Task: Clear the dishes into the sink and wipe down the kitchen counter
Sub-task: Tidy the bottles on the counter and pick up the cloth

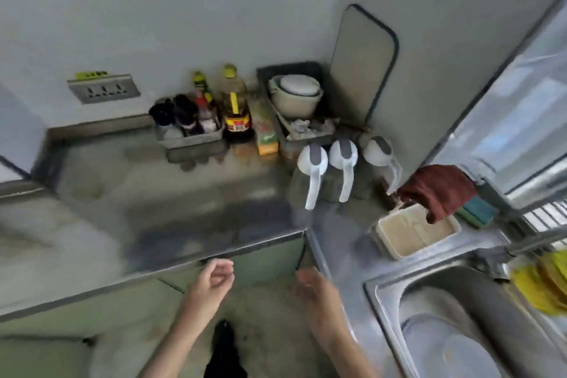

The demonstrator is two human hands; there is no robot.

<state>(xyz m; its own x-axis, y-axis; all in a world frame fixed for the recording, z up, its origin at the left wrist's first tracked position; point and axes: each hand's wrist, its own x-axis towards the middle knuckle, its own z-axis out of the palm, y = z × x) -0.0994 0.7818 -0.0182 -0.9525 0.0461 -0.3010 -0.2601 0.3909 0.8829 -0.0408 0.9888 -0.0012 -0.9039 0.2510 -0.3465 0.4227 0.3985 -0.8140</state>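
Both hands (214,279) (310,284) hang loose before the counter (184,209), left of the sink (380,285).

Stainless sink (389,288): lower right of view, with a faucet (521,247) at its far rim. Both hands are left of the sink, off the front edge of the counter (184,209). The left hand (214,279) has loosely curled fingers and holds nothing. The right hand (310,282), nearer the sink, is blurred and also empty. Just beyond the sink stands a white rectangular container (414,235), with a dark red cloth (435,190) hanging over its far end. Further beyond are three white-lidded jugs (343,169). Beyond and well left of the sink, along the wall, are a tray of condiment bottles (187,129), an oil bottle (234,101) and stacked bowls (296,92).
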